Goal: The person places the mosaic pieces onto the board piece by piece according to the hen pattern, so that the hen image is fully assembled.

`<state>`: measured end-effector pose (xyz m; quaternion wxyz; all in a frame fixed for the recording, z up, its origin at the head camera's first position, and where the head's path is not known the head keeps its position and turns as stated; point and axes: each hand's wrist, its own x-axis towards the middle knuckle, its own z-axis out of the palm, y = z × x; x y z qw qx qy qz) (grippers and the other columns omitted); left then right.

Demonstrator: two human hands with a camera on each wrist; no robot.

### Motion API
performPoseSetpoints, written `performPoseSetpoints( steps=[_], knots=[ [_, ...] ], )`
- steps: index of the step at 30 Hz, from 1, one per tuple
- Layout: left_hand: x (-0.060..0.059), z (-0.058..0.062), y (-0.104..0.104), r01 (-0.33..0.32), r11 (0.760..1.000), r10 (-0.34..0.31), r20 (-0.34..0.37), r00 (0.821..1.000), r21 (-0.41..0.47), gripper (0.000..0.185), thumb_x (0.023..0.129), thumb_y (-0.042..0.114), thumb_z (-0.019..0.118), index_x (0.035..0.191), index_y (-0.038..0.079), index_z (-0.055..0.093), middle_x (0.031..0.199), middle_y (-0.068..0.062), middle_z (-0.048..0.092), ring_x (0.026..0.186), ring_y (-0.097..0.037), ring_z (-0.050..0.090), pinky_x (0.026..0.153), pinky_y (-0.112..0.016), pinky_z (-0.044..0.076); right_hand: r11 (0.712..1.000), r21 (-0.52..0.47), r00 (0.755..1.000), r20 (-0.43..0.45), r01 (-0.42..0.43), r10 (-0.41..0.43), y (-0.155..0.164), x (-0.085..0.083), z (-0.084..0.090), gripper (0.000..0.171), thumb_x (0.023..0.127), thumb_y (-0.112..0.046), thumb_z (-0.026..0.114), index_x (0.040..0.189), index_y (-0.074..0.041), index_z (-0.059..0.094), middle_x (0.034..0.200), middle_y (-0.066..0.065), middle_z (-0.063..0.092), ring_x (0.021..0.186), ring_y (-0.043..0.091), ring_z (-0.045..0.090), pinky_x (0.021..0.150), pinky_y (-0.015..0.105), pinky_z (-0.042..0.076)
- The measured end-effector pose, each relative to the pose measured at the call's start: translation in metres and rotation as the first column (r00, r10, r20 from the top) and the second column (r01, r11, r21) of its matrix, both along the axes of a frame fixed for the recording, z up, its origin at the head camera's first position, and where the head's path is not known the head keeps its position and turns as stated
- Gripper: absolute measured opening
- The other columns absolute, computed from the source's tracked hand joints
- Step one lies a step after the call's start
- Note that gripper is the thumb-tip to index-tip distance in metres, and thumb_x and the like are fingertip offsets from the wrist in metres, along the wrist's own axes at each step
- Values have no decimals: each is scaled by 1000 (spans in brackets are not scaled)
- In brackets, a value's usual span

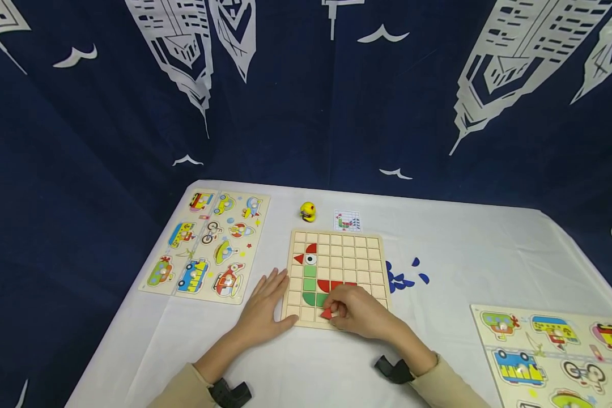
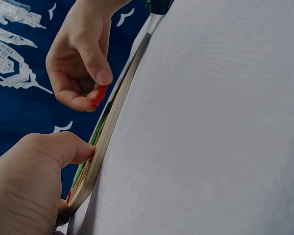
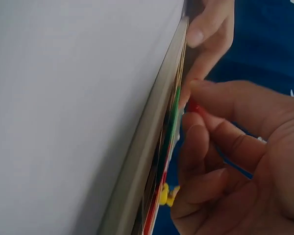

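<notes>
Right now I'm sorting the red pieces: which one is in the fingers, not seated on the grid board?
The small red triangle near the grid board's front edge, pinched by the right hand. The other red pieces lie flat in the grid.

no words, numbers or brand names are showing legibly anywhere. the small card (image 1: pixel 347 220) lying on the bench (image 1: pixel 489 249) is carrying only a tiny coloured grid pattern, too small to read as text. the vehicle boards (image 1: pixel 206 243) are showing pictures only, with no lettering that can be made out. the curtain (image 1: pixel 306 85) is bearing white building and bird prints, no writing.
</notes>
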<state>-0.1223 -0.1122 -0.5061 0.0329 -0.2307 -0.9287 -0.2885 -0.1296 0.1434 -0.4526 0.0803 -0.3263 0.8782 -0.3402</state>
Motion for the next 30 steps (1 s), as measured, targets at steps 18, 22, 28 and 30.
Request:
performPoseSetpoints(
  steps=[18,22,28,30],
  knots=[
    [0,0,-1,0,1000,-1,25,1000,2,82,81,35,72,145,-4,41,158,-13,34,150,-31,22,123,-47,15,998,60,999,0,-35,35,-9,-3,-4,22,75,4,71,92,-10,70,81,-4,62,70,4,52,65,16,46],
    [0,0,-1,0,1000,0,19,1000,6,81,81,34,72,145,-4,42,157,-13,35,150,-31,22,123,-48,16,998,62,999,3,-33,32,-10,-2,-5,22,76,4,71,94,-9,71,81,-4,63,71,5,52,65,16,46],
    [0,0,-1,0,1000,-1,3,1000,14,81,79,34,73,144,-5,43,157,-13,36,149,-31,24,123,-48,18,998,43,999,-5,-37,37,-10,-1,-5,23,76,5,71,95,-9,71,83,-4,63,71,6,53,65,16,47],
    [0,-1,-1,1,1000,0,-9,1000,14,82,79,35,74,143,-5,43,156,-14,37,149,-32,25,122,-50,19,999,33,999,-10,-38,38,-8,-1,-4,23,77,5,71,95,-9,71,83,-4,64,72,6,53,66,16,48]
  ],
)
